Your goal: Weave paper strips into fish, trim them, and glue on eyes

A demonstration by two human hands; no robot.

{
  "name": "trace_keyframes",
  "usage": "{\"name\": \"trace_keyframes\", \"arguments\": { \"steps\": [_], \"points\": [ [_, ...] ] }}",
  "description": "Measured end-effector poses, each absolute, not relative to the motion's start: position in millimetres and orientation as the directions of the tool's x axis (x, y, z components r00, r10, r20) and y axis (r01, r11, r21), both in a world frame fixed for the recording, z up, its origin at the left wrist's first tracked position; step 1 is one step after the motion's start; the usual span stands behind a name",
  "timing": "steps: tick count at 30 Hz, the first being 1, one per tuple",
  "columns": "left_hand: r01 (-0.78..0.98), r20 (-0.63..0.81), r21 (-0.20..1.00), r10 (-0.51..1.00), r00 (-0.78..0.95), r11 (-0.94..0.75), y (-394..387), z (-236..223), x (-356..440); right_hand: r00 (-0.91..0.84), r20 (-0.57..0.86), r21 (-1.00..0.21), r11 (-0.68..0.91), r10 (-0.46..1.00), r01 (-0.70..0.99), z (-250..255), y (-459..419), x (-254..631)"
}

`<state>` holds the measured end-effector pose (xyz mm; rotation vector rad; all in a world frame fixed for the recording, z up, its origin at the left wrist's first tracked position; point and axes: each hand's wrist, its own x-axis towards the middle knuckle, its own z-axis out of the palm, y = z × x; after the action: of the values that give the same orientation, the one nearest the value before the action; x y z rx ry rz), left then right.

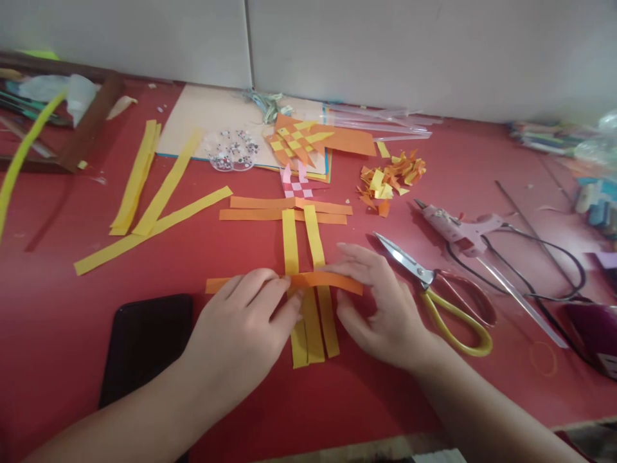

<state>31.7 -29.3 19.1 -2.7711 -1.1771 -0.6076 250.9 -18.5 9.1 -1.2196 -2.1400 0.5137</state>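
Upright yellow paper strips [312, 283] lie on the red table [58, 308], crossed at the top by two orange strips [284, 209]. A third orange strip [332, 280] runs across the yellow ones lower down. My left hand [241, 328] rests on this strip's left part, fingers curled and pinching at the yellow strips. My right hand [380, 302] holds the strip's right part, fingers on top and thumb below it.
Scissors with yellow handles [434, 289] lie right of my right hand, a pink glue gun [463, 226] beyond. A dark phone [144, 344] sits at the left. Loose yellow strips [149, 193], a googly-eye tray [232, 151], a woven paper fish [299, 143] and scraps [388, 180] lie farther back.
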Motion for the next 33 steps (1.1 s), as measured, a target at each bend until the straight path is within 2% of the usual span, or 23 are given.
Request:
{"name": "trace_keyframes", "arguments": {
  "steps": [3, 7, 9, 12, 18, 22, 28, 33],
  "points": [
    [0.701, 0.382, 0.09, 0.675, 0.632, -0.707, -30, 19, 32, -0.283, 0.294, -0.674, 0.408, 0.913, 0.616, 6, -17, 251],
    [0.703, 0.39, 0.086, 0.673, 0.628, -0.706, -30, 18, 32, -0.132, 0.171, -0.872, 0.212, 0.976, 0.441, 3, -17, 247],
    [0.702, 0.391, 0.087, 0.673, 0.628, -0.707, -29, 17, 32, -0.124, 0.159, -0.899, 0.196, 0.979, 0.392, 3, -17, 246],
    [0.701, 0.388, 0.081, 0.67, 0.633, -0.708, -29, 17, 31, -0.194, 0.223, -0.837, 0.289, 0.955, 0.464, 5, -19, 245],
    [0.704, 0.362, 0.075, 0.677, 0.641, -0.706, -30, 16, 31, -0.313, 0.367, -0.625, 0.481, 0.876, 0.615, 8, -19, 245],
    [0.713, 0.376, 0.08, 0.684, 0.625, -0.696, -30, 17, 32, -0.4, 0.41, -0.488, 0.568, 0.82, 0.663, 9, -15, 243],
    [0.707, 0.374, 0.069, 0.675, 0.636, -0.704, -29, 19, 32, -0.497, 0.403, -0.402, 0.636, 0.769, 0.658, 8, -14, 241],
    [0.702, 0.366, 0.07, 0.673, 0.643, -0.709, -29, 20, 32, -0.501, 0.386, -0.396, 0.629, 0.775, 0.669, 10, -14, 241]
  ]
}}
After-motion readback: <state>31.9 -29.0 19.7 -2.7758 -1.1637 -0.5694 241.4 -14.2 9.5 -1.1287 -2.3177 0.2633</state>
